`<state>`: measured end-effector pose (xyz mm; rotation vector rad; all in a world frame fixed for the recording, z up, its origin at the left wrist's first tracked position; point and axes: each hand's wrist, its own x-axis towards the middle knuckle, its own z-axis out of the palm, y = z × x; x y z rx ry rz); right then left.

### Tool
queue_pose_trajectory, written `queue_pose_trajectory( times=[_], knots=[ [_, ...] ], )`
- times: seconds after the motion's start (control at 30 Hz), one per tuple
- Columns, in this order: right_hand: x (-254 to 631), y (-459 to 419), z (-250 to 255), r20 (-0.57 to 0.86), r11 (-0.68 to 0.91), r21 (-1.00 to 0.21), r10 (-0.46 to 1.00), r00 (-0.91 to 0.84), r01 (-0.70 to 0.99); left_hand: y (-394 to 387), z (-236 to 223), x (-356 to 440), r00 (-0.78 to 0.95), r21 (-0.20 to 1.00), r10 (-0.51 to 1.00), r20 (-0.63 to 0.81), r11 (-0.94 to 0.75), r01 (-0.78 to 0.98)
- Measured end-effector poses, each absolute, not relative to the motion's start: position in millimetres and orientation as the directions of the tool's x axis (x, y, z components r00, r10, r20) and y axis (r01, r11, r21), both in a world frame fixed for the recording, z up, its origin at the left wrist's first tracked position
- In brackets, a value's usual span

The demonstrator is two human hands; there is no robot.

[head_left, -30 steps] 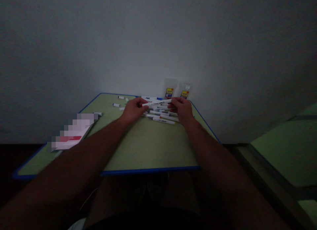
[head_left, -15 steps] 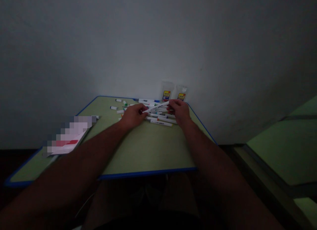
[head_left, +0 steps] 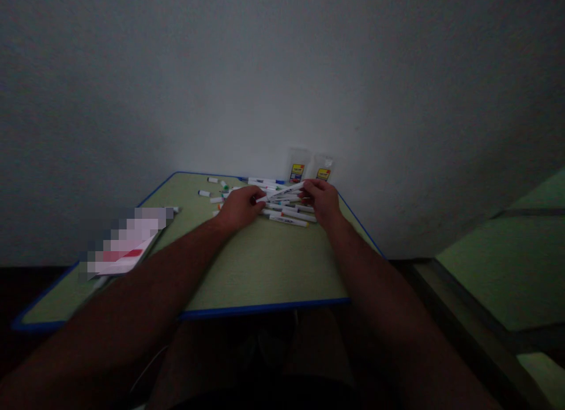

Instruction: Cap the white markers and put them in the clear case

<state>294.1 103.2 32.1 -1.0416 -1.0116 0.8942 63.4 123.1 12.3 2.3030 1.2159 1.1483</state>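
Pinching a white marker pen (head_left: 285, 192) at opposite ends with left hand (head_left: 241, 207) and right hand (head_left: 322, 200), over loose markers (head_left: 289, 221) far on the blue-edged table (head_left: 265, 272), possibly risking a drop among lookalikes through a slackened grip.

Front tabletop (head_left: 269, 269) open — scattered markers (head_left: 289, 221) crowd beyond.

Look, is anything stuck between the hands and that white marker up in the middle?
Nothing visible is. The left hand grips one end of the white marker, and the right hand pinches the other. More markers lie on the table below it.
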Motion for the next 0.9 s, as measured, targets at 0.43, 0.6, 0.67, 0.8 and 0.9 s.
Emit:
queue_pose_trajectory(
  times=[0.43,0.6,0.67,0.8,0.9],
  knots=[
    [293.6,100.9,36.6,0.204,0.251,-0.96,0.928,0.311,-0.122,128.8,7.3,62.6,0.356,0.555,0.765,0.536,-0.637,0.535],
    [291.1,101.1,37.8,0.19,0.257,-0.953,0.921,0.34,-0.163,128.0,8.4,63.6,0.355,0.546,0.759,0.545,-0.643,0.538],
    [290.1,101.0,39.8,0.177,0.254,-0.949,0.918,0.354,-0.187,126.2,9.9,64.4,0.356,0.555,0.764,0.538,-0.639,0.533],
    [289.4,100.7,44.2,0.156,0.24,-0.951,0.915,0.371,-0.194,123.8,11.8,65.3,0.341,0.573,0.775,0.533,-0.627,0.528],
    [290.3,100.6,47.3,0.139,0.217,-0.96,0.918,0.371,-0.178,122.8,12.4,65.6,0.337,0.569,0.779,0.529,-0.62,0.54]
  ],
)
